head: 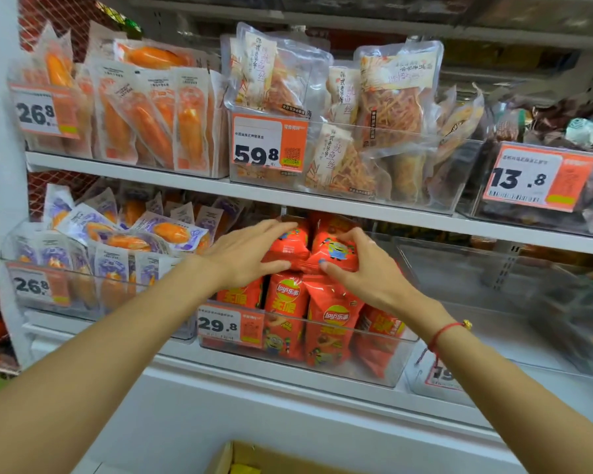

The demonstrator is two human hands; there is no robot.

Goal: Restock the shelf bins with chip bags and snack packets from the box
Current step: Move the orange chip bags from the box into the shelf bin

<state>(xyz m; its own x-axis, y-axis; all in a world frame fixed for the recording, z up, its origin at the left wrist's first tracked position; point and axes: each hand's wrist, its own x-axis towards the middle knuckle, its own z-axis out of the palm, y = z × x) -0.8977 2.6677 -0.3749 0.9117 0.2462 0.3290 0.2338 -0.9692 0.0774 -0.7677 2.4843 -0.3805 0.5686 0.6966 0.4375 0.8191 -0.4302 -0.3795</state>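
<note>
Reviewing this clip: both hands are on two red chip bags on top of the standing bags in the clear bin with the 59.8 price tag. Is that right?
Not quite. The head view shows the left hand and right hand on the two red chip bags atop the standing bags in the clear bin, but that bin's tag reads 29.8. The 59.8 tag is on the shelf above.

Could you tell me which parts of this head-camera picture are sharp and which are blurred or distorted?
Head view: the 59.8 price tag and the Lay's chip bags under both hands read sharply; the clear bin at right and the 13.8 price tag smear toward the edge; the shelf rail slopes with wide-angle distortion; lighting is even and soft.
</note>
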